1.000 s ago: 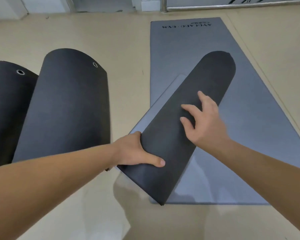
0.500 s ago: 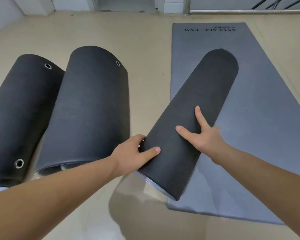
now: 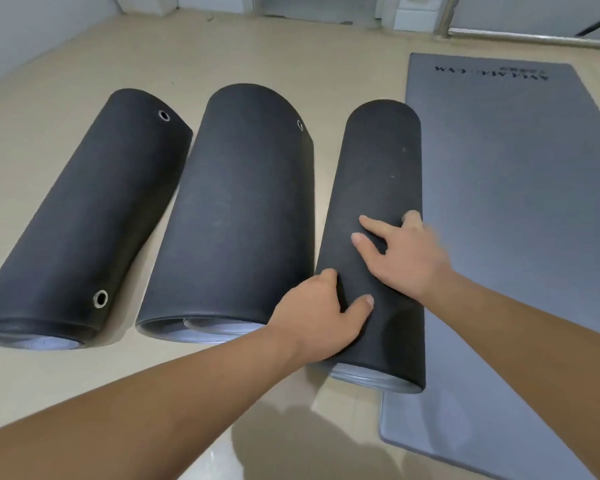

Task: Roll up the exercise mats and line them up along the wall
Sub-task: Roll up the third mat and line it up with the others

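left hand (image 3: 321, 306): I read it as grasping the right-hand roll (image 3: 374, 188) near its close end, thumb laid over the top and fingers curled down the left flank.
right hand (image 3: 402, 252): released; fingers spread and fairly straight, pressing flat on top of the same roll, just beyond the left hand.
right-hand roll: narrowest of three cylinders. Matte black, finely grained outer face, with pale grey layers at the near end. It lies on the floor (image 3: 291, 57), its near end overlapping the flat mat (image 3: 520, 220) at that mat's near left corner.
middle roll (image 3: 236, 209): thicker and loosely wound, with grey coils showing in its near opening. It lies just beside the grasped roll; I cannot tell whether they touch.
left roll (image 3: 87, 216): same black foam, with metal eyelets (image 3: 100, 298) near both ends; a strip of floor separates it from the middle roll.
flat mat: grey, smooth, unrolled, with rounded corners and dark lettering (image 3: 542, 71) at its far end, unreadable to me.
floor: glossy beige.
wall (image 3: 32, 26): pale, along the far left edge of the floor; a metal rail (image 3: 534, 38) runs at the far right.
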`<state>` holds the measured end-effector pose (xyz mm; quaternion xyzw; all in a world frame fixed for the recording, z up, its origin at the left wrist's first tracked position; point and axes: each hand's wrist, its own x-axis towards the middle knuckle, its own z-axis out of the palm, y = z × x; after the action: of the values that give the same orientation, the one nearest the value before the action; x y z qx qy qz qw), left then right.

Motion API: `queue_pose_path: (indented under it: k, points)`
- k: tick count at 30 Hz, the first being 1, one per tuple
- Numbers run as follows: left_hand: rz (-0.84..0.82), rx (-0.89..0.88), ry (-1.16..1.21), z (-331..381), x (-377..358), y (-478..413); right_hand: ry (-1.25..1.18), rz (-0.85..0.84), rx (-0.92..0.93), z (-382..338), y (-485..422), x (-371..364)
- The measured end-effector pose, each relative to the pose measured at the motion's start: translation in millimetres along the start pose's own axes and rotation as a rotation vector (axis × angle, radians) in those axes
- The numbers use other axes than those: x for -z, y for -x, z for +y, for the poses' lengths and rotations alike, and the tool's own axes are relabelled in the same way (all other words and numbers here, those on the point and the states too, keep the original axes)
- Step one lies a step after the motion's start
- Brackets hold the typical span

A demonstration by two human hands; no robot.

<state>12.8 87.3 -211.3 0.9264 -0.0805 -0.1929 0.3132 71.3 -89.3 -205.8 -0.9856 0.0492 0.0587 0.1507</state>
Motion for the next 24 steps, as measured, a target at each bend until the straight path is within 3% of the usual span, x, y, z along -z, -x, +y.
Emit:
queue_pose_path:
  k: [4,6,9,12,15,21,24]
  points:
    - [-0.048,0.178,-0.09,0.3,11.0,4.0,-0.15,-0.007,0.153,-4.1,-14.5,10.6]
    - [0.092,0.05,-0.398,-7.4,22.7,4.9,-0.276,-0.067,0.15,-3.9,-19.3,12.6]
    - [0.257,-0.125,-0.75,-27.4,44.4,2.4,-0.405,-0.011,0.039,-2.0,-19.0,3.9]
    - [0.14,-0.066,-0.884,-55.2,59.2,0.5,-0.616,-0.003,-0.17,-3.7,-9.9,-10.8]
    - [0.085,-0.113,-0.887,-77.3,72.7,7.4,-0.73,-0.053,-0.213,-13.8,-4.3,-22.9]
    - [0.12,-0.056,-0.759,-110.6,101.7,24.3,-0.621,-0.098,-0.199,-40.2,-5.8,-16.7]
    - [0.051,-0.02,-0.759,-128.8,112.6,33.9,-0.514,-0.087,-0.149,-61.7,-5.6,-21.9]
